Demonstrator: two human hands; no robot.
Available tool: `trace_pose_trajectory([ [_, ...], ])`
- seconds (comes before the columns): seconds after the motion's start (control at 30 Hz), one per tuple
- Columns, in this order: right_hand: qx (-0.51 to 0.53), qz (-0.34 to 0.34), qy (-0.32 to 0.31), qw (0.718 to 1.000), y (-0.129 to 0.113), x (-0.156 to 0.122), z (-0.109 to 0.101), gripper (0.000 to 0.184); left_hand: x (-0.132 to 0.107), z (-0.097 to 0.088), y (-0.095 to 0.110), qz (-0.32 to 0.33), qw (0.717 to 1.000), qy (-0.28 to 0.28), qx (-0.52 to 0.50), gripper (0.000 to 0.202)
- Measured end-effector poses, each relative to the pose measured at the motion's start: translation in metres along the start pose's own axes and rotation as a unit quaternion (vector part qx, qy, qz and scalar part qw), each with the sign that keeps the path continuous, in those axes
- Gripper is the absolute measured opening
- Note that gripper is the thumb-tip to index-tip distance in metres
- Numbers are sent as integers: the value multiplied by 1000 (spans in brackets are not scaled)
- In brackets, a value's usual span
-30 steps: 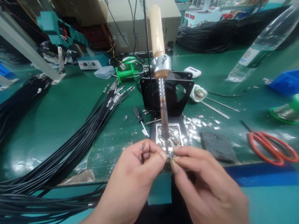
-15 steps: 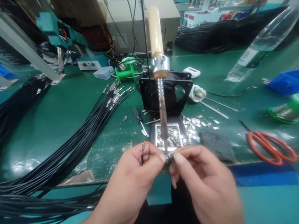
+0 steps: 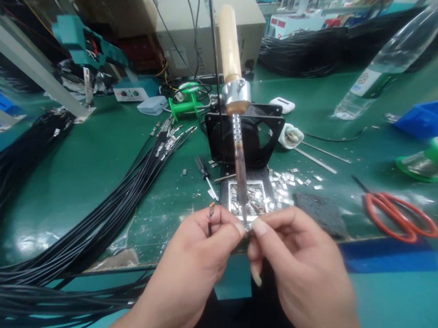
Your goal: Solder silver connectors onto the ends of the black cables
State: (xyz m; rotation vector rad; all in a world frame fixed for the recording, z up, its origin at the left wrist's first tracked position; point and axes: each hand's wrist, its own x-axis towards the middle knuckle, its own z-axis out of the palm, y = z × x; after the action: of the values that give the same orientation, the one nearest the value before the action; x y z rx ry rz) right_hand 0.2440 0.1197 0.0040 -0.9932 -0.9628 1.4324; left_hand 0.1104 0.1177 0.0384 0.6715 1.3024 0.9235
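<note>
White bottle label (image 3: pixel 368 83), blurred past reading, stands beyond the pinching right hand (image 3: pixel 305 268)

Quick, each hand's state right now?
Left hand: closed, holding a thin black wire.
Right hand: pinched closed; cannot tell what, if anything, it holds.

A tiny silvery piece (image 3: pixel 248 227), mostly hidden, sits pinched between the left hand (image 3: pixel 198 259) and the right hand (image 3: pixel 304 265). A thin black wire (image 3: pixel 211 217) with an orange end stands nearly upright from the left hand. The soldering iron (image 3: pixel 240 160), wooden-handled with a darkened metal shank, slants tip-down close to the silvery piece.
</note>
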Motion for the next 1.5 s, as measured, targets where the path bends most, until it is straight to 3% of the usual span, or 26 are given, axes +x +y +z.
trace_pose_trajectory([
  [1.1, -2, 1, 4, 1000, -1, -1, 0, 20, -1, 1, 2, 14, 999, -14, -30, 23],
  [1.5, 8, 21, 6, 1000, 3, -3, -2, 22, -1, -1, -3, 0, 999, 18, 46, 27],
])
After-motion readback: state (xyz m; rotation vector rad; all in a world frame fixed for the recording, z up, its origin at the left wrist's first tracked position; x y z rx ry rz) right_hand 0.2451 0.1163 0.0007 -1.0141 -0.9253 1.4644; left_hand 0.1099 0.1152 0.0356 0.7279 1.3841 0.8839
